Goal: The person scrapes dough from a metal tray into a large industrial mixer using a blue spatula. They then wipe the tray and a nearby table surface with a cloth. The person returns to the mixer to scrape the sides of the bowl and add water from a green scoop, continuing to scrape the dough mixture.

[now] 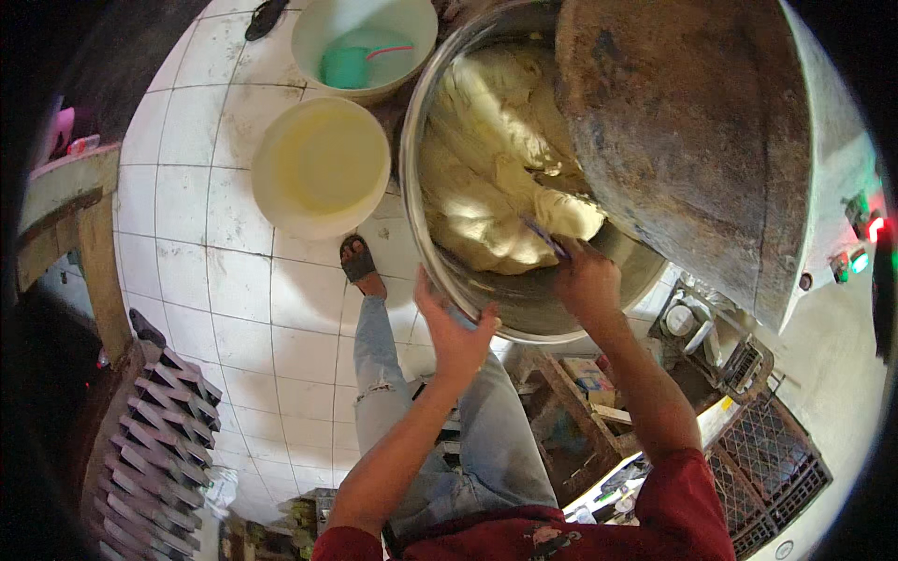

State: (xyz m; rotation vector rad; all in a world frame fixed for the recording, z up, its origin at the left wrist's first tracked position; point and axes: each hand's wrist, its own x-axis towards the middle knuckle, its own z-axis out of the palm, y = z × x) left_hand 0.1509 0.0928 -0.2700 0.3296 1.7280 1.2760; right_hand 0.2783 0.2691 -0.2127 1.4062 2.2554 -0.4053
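A large, round, shiny metal mixing bowl [412, 178] stood in front of the person, and a smooth, glossy mass of pale yellow dough [472, 192] lay inside it, spread over most of the part that showed. The left hand [456, 335] was at the bowl's near side, thumb and fingers spread wide apart against the rim; it gripped no loose thing. The right hand [589, 285] reached over the near rim with its fingers curled closed around one end of a thin, dark purple tool [545, 238], whose other end was at the dough; whether it had sunk in could not be told. A broad, brown-stained metal machine housing [687, 122] hung over the bowl's right part and hid some of the dough. Left of the bowl, on white floor tiles [238, 299], stood a round cream-coloured bucket [265, 173] with a yellowish inside, and just beyond it a second whitish bucket [309, 47] held a teal scoop [346, 67] with a pink strip.
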